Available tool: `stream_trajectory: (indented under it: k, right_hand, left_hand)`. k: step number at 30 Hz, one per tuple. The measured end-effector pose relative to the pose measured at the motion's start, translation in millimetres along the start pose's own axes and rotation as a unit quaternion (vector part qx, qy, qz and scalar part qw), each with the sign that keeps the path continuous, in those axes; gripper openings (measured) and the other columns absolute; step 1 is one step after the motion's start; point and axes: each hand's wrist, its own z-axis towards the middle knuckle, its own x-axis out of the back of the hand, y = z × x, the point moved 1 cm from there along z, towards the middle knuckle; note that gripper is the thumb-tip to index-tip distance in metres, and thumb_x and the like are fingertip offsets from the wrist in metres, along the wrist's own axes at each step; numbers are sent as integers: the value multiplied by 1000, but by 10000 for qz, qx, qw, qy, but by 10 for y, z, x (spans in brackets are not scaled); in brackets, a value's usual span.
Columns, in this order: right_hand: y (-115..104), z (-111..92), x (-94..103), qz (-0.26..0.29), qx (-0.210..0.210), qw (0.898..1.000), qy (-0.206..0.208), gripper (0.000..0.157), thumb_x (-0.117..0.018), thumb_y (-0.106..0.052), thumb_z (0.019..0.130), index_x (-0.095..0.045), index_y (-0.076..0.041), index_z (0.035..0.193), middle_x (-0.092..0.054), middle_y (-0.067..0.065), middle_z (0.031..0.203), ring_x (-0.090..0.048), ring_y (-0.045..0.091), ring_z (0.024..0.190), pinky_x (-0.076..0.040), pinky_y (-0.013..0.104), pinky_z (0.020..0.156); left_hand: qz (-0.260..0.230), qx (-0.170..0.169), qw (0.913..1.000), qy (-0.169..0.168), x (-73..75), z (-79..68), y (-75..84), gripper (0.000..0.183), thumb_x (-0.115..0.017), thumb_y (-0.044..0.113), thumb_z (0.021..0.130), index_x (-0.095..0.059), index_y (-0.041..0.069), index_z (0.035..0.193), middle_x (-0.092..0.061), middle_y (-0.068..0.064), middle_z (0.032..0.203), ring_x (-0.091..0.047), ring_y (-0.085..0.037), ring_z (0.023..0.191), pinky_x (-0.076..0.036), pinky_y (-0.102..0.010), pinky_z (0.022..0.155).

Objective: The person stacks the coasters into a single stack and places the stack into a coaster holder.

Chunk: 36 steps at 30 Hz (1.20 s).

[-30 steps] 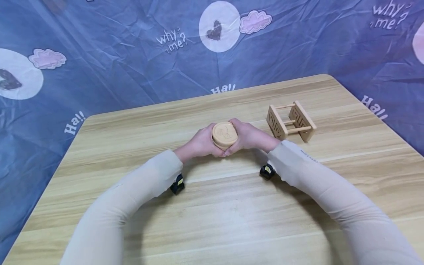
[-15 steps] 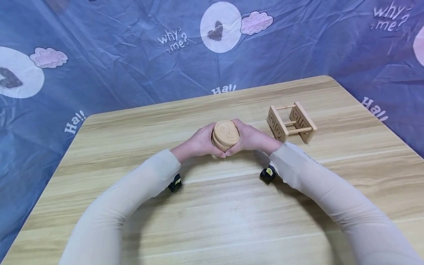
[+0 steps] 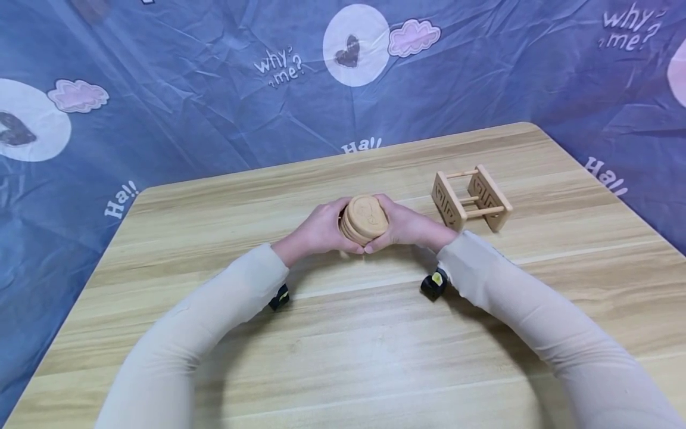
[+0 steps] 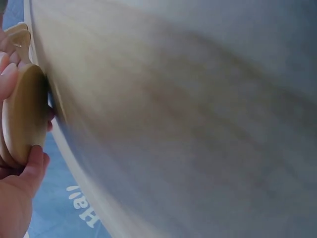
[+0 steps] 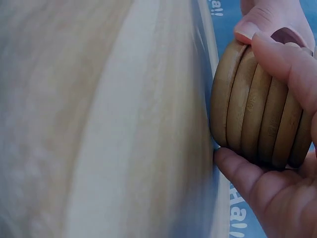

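Note:
Between both hands sits a stack of round wooden coasters (image 3: 367, 217), its engraved top one facing up and slightly tilted in the head view. My left hand (image 3: 321, 230) grips the stack from the left, and my right hand (image 3: 405, 226) grips it from the right. Thumbs nearly meet at the near side. Several layered coasters (image 5: 250, 106) show edge-on in the right wrist view, pressed together between thumb and fingers. In the left wrist view the smooth bottom coaster (image 4: 28, 116) faces the tabletop, with fingertips around its rim.
A wooden coaster rack (image 3: 471, 198) with fretwork side panels and thin rods stands just beyond the right forearm. The wood-grain table (image 3: 343, 357) reaches back to a printed blue cloth (image 3: 214, 89). Black wrist cameras hang under both sleeves.
The stack has tilted a little, so more of its layered left edge shows. My left wrist has shifted slightly left. The rack has stayed put.

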Motion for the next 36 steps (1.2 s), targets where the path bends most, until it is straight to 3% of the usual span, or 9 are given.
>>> stream_trajectory:
  k: [11,18,28,36]
  right_hand:
    - [-17,-24,-17,143,-43,9999,10,106,-86,-5,56,-23,-7,141,-40,16,135,-39,32,124,-24,48,110]
    - [19,-37,-45,611,-90,9979,184,123,-85,-1,56,0,-19,144,-38,20,138,-40,34,124,-18,45,113]
    - [40,-41,-67,587,40,9977,340,110,-85,0,55,-14,-12,138,-39,18,133,-39,32,122,-22,45,111]
    - [42,-52,-77,765,11,9964,368,105,-83,3,54,-19,-11,136,-44,16,128,-43,30,117,-27,43,108]
  left_hand:
    - [383,-84,9989,-251,94,11,93,90,-88,30,56,-46,3,130,-59,-8,119,-55,-20,108,-44,-32,96]
    - [499,-161,9979,-368,137,36,97,86,-87,31,56,-48,4,128,-59,-6,115,-56,-16,101,-47,-29,90]
    - [523,-348,9973,-375,152,47,99,84,-87,32,56,-51,5,126,-60,-5,114,-56,-16,99,-47,-29,88]
    - [156,-234,9985,-480,69,19,38,101,-92,30,49,-43,5,134,-56,-7,122,-53,-18,109,-42,-31,99]
